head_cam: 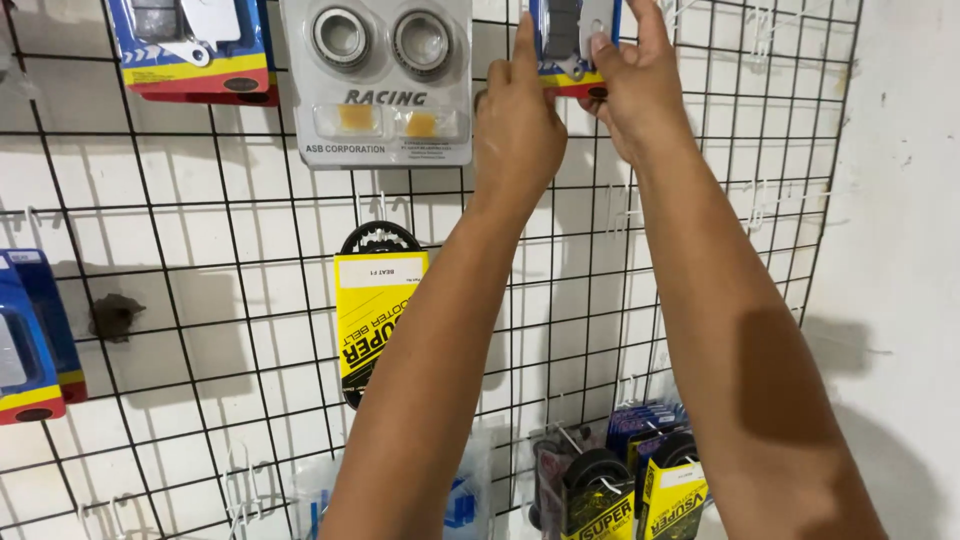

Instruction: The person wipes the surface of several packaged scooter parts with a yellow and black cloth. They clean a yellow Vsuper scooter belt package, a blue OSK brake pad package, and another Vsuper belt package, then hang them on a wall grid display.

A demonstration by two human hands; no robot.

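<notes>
Both arms reach up to a black wire grid panel (250, 300) on a white wall. My left hand (515, 125) and my right hand (635, 90) grip a blue, yellow and red blister pack (568, 40) holding a grey part, near the top of the grid. The left index finger lies up along the pack's left edge, while the right thumb presses on its front. The pack's top is cut off by the frame's edge.
A grey blister pack with two bearings (380, 80) hangs left of my hands, another blue pack (190, 45) further left. A black belt in a yellow sleeve (375, 310) hangs at mid-grid. More belts (600, 495) hang low right; blue packs (30, 340) at left.
</notes>
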